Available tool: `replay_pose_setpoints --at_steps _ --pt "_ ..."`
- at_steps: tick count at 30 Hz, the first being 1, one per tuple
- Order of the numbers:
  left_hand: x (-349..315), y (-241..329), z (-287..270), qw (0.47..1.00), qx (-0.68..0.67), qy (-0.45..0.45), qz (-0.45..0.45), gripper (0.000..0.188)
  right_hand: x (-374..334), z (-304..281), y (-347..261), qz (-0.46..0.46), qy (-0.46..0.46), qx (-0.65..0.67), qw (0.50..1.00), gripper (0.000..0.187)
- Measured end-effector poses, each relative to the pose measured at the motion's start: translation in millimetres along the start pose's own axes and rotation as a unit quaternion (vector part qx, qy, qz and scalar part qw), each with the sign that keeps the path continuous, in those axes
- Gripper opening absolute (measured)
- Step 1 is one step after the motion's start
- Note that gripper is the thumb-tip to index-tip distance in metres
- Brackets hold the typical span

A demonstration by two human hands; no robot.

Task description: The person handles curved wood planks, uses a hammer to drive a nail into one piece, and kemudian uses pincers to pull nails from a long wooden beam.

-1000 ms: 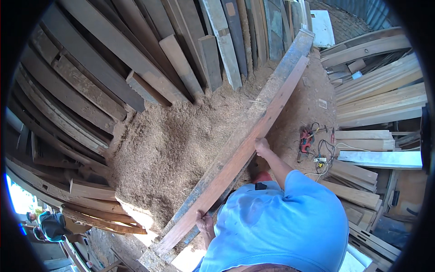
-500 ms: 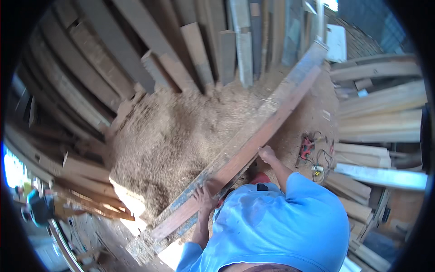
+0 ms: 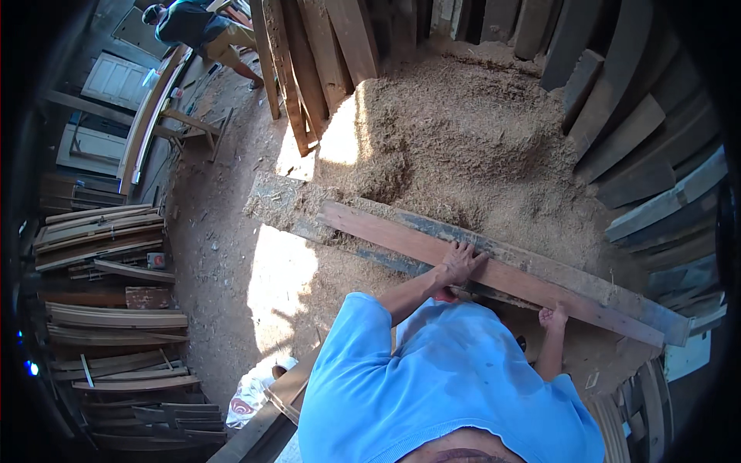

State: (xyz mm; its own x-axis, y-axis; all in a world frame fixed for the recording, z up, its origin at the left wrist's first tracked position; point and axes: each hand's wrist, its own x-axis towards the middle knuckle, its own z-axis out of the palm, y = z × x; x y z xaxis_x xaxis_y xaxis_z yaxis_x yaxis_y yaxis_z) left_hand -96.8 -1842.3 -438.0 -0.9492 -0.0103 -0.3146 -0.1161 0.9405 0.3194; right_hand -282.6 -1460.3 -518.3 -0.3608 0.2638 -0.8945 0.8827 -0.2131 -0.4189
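Observation:
A long reddish wooden board [image 3: 532,289] lies across in front of me, sloping down to the right. It rests along a wider, weathered plank [image 3: 567,278] with dark stains, whose left part is strewn with shavings. My left hand [image 3: 458,264] presses on the reddish board, fingers spread over its face. At the board's near edge, towards its right end, my right hand [image 3: 553,315] is closed with the fingers curled in. Whether it grips the edge or something small is hidden.
Beyond the board spreads a heap of wood shavings [image 3: 478,131]. Upright planks [image 3: 617,131] lean around it. Stacked boards [image 3: 116,320] line the left side. A white sack [image 3: 258,390] lies at lower left. Another person [image 3: 197,31] stands at far upper left, near a long bench [image 3: 147,123].
My view has swung to the left, so the board now slopes down to the right and the other person shows more fully. Both hands remain at the board.

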Motion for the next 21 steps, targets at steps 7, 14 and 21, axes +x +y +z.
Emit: replay_pose_setpoints --at_steps 7,14,21 --pt "35.0 34.0 -14.9 0.999 -0.043 -0.018 0.000 0.067 -16.4 -1.2 -31.5 -0.092 -0.015 0.056 0.994 0.020" --pt "54.7 76.3 5.6 0.996 -0.042 -0.010 0.081 0.096 -55.3 -61.2 47.2 -0.423 0.054 -0.428 0.797 0.032" --pt "64.6 89.5 31.8 0.980 0.008 0.013 0.198 0.089 -68.8 -88.2 156.6 -0.102 -0.115 -0.607 0.780 0.059"
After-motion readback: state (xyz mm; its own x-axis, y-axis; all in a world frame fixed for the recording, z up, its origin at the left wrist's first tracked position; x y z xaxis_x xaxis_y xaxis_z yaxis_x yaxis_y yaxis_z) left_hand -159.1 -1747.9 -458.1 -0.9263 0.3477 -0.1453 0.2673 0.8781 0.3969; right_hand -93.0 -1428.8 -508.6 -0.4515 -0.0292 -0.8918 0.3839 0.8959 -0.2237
